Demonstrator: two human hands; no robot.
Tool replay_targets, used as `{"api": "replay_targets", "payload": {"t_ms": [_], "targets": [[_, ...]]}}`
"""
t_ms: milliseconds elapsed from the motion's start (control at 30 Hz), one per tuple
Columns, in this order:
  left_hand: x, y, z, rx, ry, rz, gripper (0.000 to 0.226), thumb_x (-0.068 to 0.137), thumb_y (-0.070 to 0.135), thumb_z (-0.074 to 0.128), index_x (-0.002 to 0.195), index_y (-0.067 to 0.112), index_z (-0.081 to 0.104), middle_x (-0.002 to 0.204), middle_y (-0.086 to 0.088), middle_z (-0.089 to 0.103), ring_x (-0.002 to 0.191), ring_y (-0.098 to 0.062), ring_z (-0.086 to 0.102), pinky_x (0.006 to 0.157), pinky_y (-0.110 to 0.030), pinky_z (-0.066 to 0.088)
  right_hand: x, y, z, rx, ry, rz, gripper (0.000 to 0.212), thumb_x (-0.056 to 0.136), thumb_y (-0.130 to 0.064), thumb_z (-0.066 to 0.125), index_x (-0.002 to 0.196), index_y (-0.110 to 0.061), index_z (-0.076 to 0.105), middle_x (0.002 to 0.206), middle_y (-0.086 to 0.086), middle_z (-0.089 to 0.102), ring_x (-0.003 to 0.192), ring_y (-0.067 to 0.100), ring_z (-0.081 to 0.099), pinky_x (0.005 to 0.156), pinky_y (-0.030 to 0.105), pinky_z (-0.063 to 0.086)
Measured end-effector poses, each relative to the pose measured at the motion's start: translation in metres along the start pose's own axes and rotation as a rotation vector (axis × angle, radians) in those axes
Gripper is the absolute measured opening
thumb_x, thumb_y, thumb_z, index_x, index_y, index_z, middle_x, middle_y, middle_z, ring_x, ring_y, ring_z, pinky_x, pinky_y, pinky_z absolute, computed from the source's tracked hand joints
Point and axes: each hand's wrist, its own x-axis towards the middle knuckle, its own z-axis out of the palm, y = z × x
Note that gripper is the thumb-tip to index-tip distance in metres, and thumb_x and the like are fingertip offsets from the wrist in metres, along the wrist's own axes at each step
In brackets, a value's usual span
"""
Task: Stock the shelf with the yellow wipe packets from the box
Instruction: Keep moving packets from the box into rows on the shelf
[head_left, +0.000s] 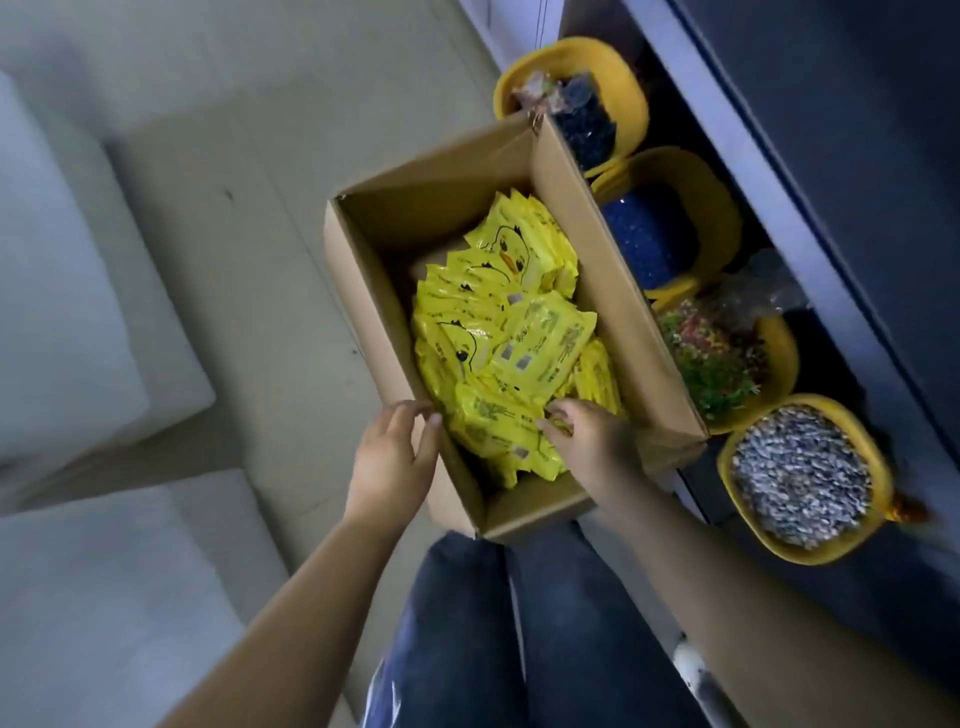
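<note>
Right hand (589, 436) grasping 1 packet (498, 426) inside box (613, 291); left hand (395, 457) released at box rim. Risk: neighbouring packets dragged out, spilling.

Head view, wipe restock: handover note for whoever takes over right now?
Left hand: on the near-left rim of the cardboard box, fingers relaxed, holding nothing.
Right hand: inside the box, fingers curled onto the yellow wipe packets at the near end; whether the grip is firm cannot be told.
The box sits on the floor, flaps open, with many packets loosely piled inside.
Beside it, the low shelf holds yellow bowls of small goods.
Done: no packet visible on the shelf.
Left: lift packets out and stock them, most likely in handfuls.
</note>
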Motion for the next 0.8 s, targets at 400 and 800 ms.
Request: {"api": "replay_targets", "payload": {"t_ms": [400, 800], "targets": [[0.025, -0.064, 0.102, -0.191, 0.152, -0.089, 0.063, 0.091, 0.022, 0.048, 0.144, 0.01, 0.014, 0.153, -0.016, 0.012, 0.139, -0.012, 0.009, 0.108, -0.007, 0.008, 0.102, 0.046, 0.116, 0.138, -0.443, -0.011, 0.074, 0.083, -0.032, 0.065, 0.145, -0.013, 0.028, 0.153, 0.007, 0.023, 0.141, 0.02, 0.023, 0.11, 0.027, 0.021], [0.027, -0.067, 0.109, -0.237, 0.191, -0.024, 0.062, 0.09, 0.03, 0.048, 0.136, 0.021, 0.007, 0.151, -0.021, 0.016, 0.135, -0.008, 0.01, 0.105, 0.0, 0.005, 0.133, 0.035, 0.093, 0.217, -0.511, 0.154, 0.056, 0.081, -0.025, 0.069, 0.13, -0.006, 0.05, 0.141, 0.012, 0.045, 0.13, 0.022, 0.041, 0.095, 0.023, 0.033]]}}
